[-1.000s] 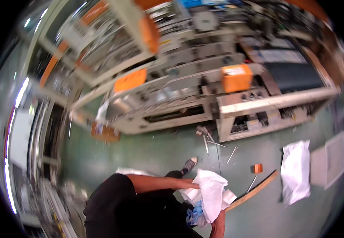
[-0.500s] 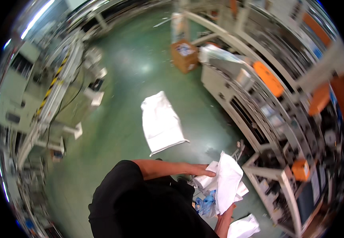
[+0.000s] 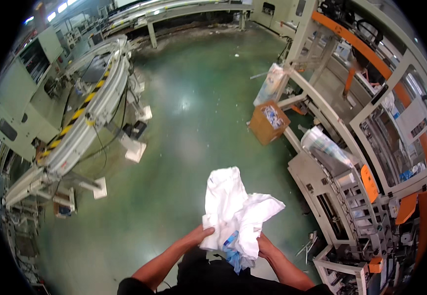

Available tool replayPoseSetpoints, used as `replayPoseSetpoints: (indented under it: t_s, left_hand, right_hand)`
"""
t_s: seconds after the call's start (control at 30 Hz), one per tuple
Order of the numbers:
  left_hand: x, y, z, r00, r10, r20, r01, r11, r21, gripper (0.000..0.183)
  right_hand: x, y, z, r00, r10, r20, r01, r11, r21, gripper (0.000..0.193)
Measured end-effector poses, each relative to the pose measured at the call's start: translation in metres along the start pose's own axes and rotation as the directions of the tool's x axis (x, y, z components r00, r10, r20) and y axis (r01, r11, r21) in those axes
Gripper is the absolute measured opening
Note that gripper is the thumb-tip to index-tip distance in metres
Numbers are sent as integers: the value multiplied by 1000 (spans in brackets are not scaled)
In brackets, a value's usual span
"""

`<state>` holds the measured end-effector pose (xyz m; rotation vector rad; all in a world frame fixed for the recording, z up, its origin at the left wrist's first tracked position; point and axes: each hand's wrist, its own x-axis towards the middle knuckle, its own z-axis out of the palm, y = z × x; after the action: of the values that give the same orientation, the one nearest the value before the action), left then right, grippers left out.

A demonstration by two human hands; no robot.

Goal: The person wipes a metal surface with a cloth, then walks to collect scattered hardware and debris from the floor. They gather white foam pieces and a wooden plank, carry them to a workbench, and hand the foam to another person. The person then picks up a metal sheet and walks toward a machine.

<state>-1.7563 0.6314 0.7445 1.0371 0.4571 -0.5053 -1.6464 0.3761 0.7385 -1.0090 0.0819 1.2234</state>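
A crumpled white bundle (image 3: 254,219), looking like soft bags or sheeting, is held in front of my body. My left hand (image 3: 204,235) is closed on its left edge, thumb on top. On the other side my right hand (image 3: 262,245) grips the bundle, its fingers mostly hidden behind the white folds. Strips of thin blue material (image 3: 231,254) hang from the lower part of the bundle. Just beyond, a white sack (image 3: 223,184) shows; the bundle overlaps it, and where one ends and the other begins is hard to make out.
A cardboard box (image 3: 267,129) with scraps inside stands on the green floor (image 3: 184,132) beside the machine frame. Machinery with orange guards (image 3: 369,183) lines the right. To the left runs a curved conveyor (image 3: 88,120) with a striped yellow-black edge. Thin rods (image 3: 306,248) lie low right.
My view has swung to the right-hand bundle's new place: both hands brought it from my right side to the front. It now overlaps the sack on the floor.
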Motion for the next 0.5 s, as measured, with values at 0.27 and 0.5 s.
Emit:
replayPoseSetpoints:
  t_s: [0.27, 0.5]
  left_hand:
    - [31, 133, -133, 975, 81, -209, -107, 987, -116, 54]
    - [133, 256, -279, 955, 138, -263, -161, 984, -70, 58]
  right_hand:
    - [170, -122, 102, 995, -8, 104, 24, 988, -149, 44]
    - [376, -227, 127, 962, -62, 267, 136, 954, -269, 50]
